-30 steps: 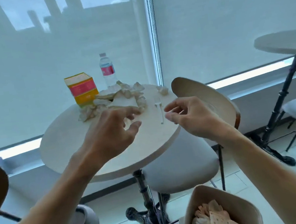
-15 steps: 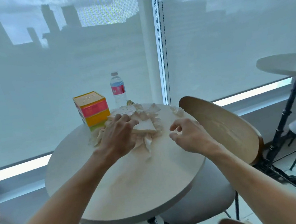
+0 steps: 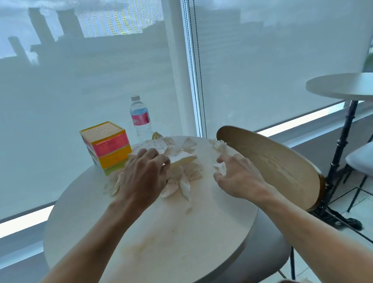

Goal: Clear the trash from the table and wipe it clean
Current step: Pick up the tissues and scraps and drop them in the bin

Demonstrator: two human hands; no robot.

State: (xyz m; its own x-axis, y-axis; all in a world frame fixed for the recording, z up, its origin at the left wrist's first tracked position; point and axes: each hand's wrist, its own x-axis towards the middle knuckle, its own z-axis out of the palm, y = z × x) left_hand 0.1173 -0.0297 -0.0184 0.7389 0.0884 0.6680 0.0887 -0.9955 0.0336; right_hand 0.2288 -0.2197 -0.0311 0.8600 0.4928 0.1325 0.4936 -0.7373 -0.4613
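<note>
Both hands have advanced to the table's (image 3: 148, 253) far edge: left hand (image 3: 144, 176) grips crumpled tissues (image 3: 179, 163), right hand (image 3: 235, 175) spread open, collection under way.

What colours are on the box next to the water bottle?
The box has pink, orange and green bands with yellow edging, seen in the head view.
</note>
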